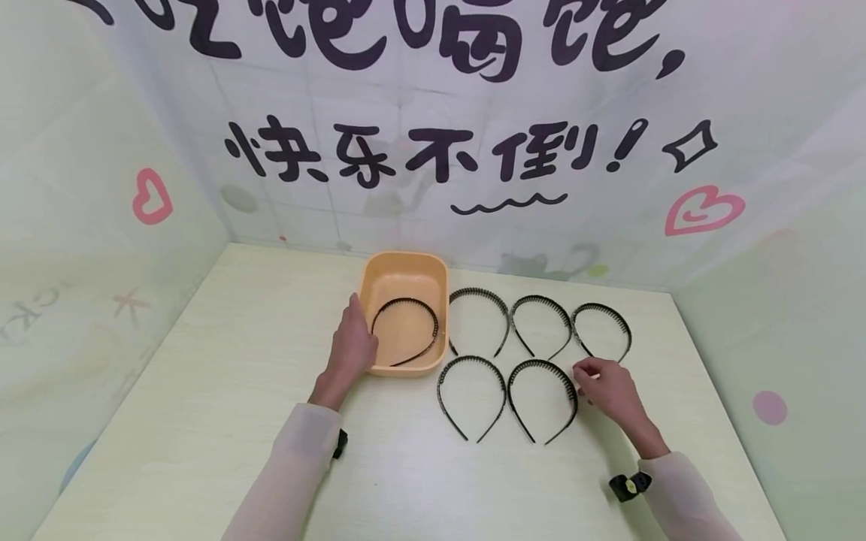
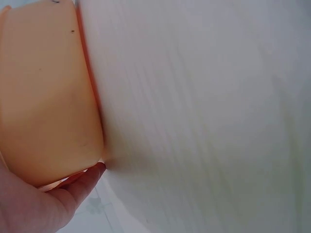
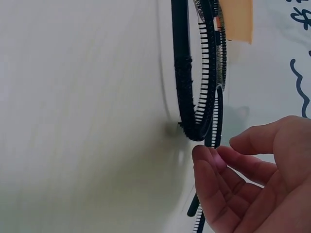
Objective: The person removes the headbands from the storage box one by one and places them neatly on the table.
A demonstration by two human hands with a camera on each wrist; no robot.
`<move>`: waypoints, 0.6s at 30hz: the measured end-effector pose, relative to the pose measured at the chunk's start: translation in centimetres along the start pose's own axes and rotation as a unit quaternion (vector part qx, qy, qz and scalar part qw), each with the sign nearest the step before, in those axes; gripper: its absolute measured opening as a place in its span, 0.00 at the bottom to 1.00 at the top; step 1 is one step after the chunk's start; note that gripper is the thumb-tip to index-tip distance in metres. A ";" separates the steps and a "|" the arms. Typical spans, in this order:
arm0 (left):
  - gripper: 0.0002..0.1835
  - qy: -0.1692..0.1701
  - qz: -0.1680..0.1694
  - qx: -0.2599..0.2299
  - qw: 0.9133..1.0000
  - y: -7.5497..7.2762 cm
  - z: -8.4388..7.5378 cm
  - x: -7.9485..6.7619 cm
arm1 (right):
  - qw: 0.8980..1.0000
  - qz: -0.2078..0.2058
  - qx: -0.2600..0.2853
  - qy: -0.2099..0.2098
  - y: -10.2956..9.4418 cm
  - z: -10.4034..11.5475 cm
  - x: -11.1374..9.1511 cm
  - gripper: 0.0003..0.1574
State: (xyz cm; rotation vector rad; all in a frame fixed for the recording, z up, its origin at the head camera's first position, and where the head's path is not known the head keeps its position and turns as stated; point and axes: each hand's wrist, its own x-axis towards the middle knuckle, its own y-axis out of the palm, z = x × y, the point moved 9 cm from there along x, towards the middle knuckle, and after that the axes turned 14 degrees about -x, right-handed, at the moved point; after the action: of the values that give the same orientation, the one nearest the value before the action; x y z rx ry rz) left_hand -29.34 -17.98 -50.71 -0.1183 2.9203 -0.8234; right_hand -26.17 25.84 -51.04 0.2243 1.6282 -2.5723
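My left hand (image 1: pixel 353 338) holds the left side of an orange plastic tray (image 1: pixel 406 371); in the left wrist view its fingertips (image 2: pixel 92 177) lie at the lower corner of the wall. One black toothed headband (image 1: pixel 433 315) lies inside the tray. My right hand (image 1: pixel 609 391) is beside the right edge of the near-row right headband (image 1: pixel 576 402), its fingers loosely bent with a gap between thumb and fingertips. In the right wrist view the fingertips (image 3: pixel 201 153) are just off the curved top of that headband (image 3: pixel 187 107), with nothing between them.
To the left in the near row lies another headband (image 1: pixel 505 391). Behind stand three more in a row: a left one (image 1: pixel 506 319), a middle one (image 1: pixel 567 319) and a right one (image 1: pixel 628 334). A printed wall sheet (image 1: pixel 406 218) borders the pale table (image 1: pixel 223 421).
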 end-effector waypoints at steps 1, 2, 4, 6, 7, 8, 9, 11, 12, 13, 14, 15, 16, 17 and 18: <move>0.42 0.000 0.001 0.000 1.000 0.0 0.0 0.0 | 1.000 -0.006 -0.003 -0.004 -0.1 0.3 0.1 0.18; 0.42 0.000 0.001 0.000 1.000 0.0 0.0 0.0 | 1.000 -0.011 -0.005 -0.007 -0.3 0.6 0.2 0.18; 0.42 0.000 0.000 0.000 1.000 -0.1 0.0 -0.1 | 1.000 -0.022 -0.005 -0.017 -0.5 1.2 0.4 0.18; 0.42 0.000 0.000 -0.002 1.000 -0.1 0.0 -0.1 | 0.999 -0.031 -0.004 -0.026 -0.7 2.0 0.6 0.17; 0.42 0.000 0.000 -0.003 1.000 0.0 0.1 -0.1 | 0.999 -0.034 -0.003 -0.029 -0.7 2.3 0.7 0.17; 0.42 0.000 0.000 -0.003 1.000 0.0 0.1 -0.1 | 0.999 -0.037 -0.001 -0.032 -0.7 2.6 0.8 0.17; 0.42 0.000 0.000 -0.004 1.000 0.0 0.1 -0.1 | 0.999 -0.040 0.001 -0.035 -0.8 3.0 0.9 0.17; 0.42 0.000 0.001 -0.003 1.000 0.0 0.2 0.0 | 0.998 -0.044 0.002 -0.043 -0.8 3.8 1.0 0.17; 0.42 0.000 0.001 -0.002 1.000 0.0 0.2 0.0 | 0.998 -0.044 0.004 -0.046 -0.7 4.1 1.1 0.17; 0.42 0.000 0.002 -0.001 1.000 0.0 0.2 0.0 | 0.998 -0.044 0.007 -0.050 -0.7 4.5 1.2 0.17; 0.42 0.000 0.002 -0.001 1.000 0.1 0.2 0.0 | 0.998 -0.045 0.010 -0.052 -0.7 4.9 1.3 0.17; 0.42 -0.001 0.002 0.000 1.000 0.0 0.2 0.0 | 0.997 -0.044 0.015 -0.054 -0.6 5.2 1.4 0.17; 0.42 0.000 0.002 0.002 1.000 0.0 0.2 0.0 | 0.997 -0.042 0.020 -0.056 -0.5 5.6 1.5 0.17; 0.42 0.000 0.002 0.003 1.000 0.0 0.1 0.0 | 0.997 -0.041 0.027 -0.057 -0.5 6.0 1.5 0.17; 0.42 0.000 0.002 0.004 1.000 0.0 0.1 0.0 | 0.997 -0.037 0.036 -0.060 -0.3 6.3 1.6 0.17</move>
State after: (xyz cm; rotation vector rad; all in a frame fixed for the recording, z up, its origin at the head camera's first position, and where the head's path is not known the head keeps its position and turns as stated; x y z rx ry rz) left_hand -29.32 -18.01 -50.84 -0.1123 2.9156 -0.8337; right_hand -28.32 20.28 -48.37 0.0149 1.5319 -2.6443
